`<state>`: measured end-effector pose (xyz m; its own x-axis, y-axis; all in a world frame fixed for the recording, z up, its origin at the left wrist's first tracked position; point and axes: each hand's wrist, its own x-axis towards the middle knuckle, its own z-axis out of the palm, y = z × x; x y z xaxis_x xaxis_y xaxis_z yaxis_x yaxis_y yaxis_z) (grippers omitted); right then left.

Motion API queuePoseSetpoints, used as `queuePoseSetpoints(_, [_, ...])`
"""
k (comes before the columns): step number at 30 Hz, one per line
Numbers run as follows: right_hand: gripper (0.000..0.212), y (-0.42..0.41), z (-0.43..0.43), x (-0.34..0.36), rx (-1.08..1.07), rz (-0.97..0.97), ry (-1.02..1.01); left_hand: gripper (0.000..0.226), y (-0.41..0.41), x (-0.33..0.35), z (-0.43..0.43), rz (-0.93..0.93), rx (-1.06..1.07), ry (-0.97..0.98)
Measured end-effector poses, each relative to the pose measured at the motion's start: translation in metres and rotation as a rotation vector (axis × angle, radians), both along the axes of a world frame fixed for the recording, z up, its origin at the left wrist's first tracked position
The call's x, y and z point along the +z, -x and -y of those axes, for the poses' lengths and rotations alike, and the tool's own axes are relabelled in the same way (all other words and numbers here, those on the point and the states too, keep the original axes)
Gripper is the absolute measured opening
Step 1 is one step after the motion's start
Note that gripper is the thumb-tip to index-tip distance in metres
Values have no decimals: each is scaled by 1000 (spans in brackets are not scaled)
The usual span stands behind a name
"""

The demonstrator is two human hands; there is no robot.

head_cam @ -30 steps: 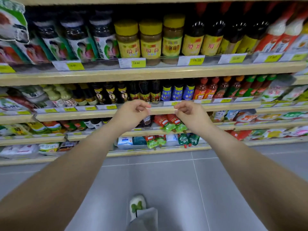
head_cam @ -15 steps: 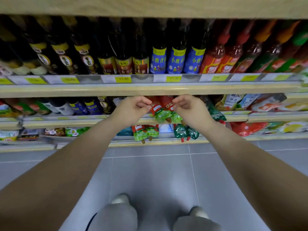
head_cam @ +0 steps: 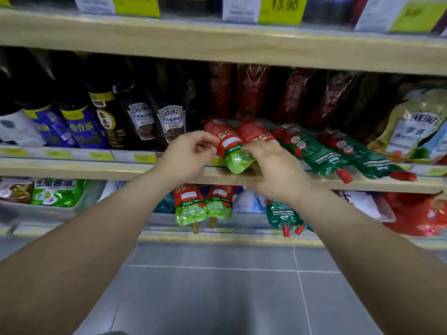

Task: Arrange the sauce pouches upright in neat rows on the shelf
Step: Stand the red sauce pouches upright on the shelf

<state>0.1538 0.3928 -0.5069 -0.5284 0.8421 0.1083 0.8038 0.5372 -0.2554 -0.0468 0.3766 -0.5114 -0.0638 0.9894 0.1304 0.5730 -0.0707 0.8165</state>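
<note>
Red-green ketchup pouch [head_cam: 232, 147] lies flopped over shelf [head_cam: 121, 169] edge; my left hand [head_cam: 186, 154] and right hand [head_cam: 271, 165] pinch it together, I guess to stand it.

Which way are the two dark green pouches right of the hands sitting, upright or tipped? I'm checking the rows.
Tipped. The dark green pouches lie slanted, red caps pointing down over the shelf edge.

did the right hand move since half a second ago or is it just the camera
Cannot tell for sure: the camera has closed in. Against the shelf edge, the right hand seems a little lower, now overlapping it, fingers on the red and green pouch.
</note>
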Motion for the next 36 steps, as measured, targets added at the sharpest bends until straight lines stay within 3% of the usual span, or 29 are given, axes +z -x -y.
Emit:
queuePoseSetpoints(5, [36, -2, 2, -17, -45, -177, -261, 43, -1, -18, -1, -32, -21, -116])
queuePoseSetpoints(9, [29, 1, 8, -12, -30, -338, -372, 56, -6, -26, -2, -128, -91, -255])
queuePoseSetpoints(16, [36, 15, 1, 16, 9, -633, -443, 33, -17, -32, -20, -97, 118, -545])
queuePoseSetpoints(21, [66, 32, -8, 5, -120, -867, -415, 28, -21, -29, -31, -1, 196, -530])
queuePoseSetpoints(29, [98, 61, -16, -35, -91, -674, -224, 12, -14, -21, -43, 55, 202, -434])
queuePoseSetpoints(32, [102, 64, -23, -39, -127, -639, -247, 27, -11, -27, -33, 86, 174, -440])
queuePoseSetpoints(34, [101, 67, -28, -41, -166, -638, -259, 35, -3, -38, -17, -1, 178, -516])
queuePoseSetpoints(36, [100, 70, -33, -41, -186, -647, -253, 32, 11, -52, -4, -242, 213, -601])
